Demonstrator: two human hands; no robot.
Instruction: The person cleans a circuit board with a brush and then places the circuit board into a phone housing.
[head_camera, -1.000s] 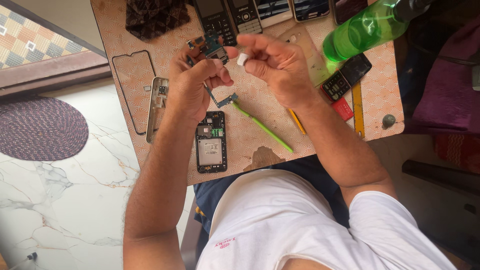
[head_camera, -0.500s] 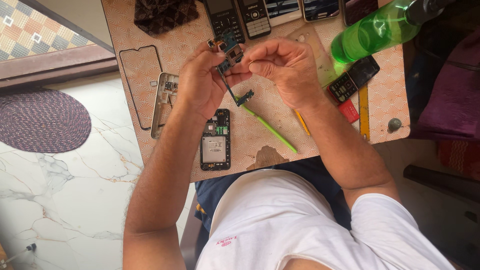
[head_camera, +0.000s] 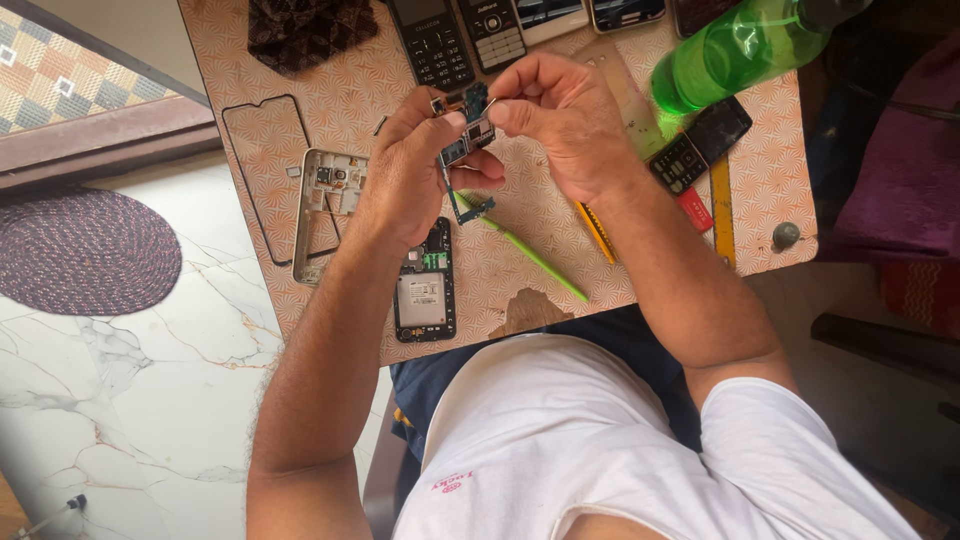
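Both hands meet over a small patterned table (head_camera: 330, 60). My left hand (head_camera: 415, 165) pinches a small phone circuit board (head_camera: 465, 125) with dark chips and a blue-green end. My right hand (head_camera: 560, 125) grips the board's top edge with thumb and fingers. Under the hands lie an opened black phone body (head_camera: 424, 285), a green pen-like tool (head_camera: 530, 255) and a small blue part (head_camera: 470, 208). A metal phone mid-frame (head_camera: 325, 210) and a thin black bezel (head_camera: 262, 150) lie to the left.
Several keypad phones (head_camera: 465, 35) lie along the far edge beside a dark cloth (head_camera: 310, 30). A green bottle (head_camera: 740, 50), a black keypad phone (head_camera: 700, 145), yellow rulers (head_camera: 722, 210) and a round knob (head_camera: 786, 235) sit at right. A woven round mat (head_camera: 85, 250) lies on the marble floor.
Both hands have lifted the circuit board slightly farther from me. The right fingers have moved from holding a small white piece to gripping the board's top edge.
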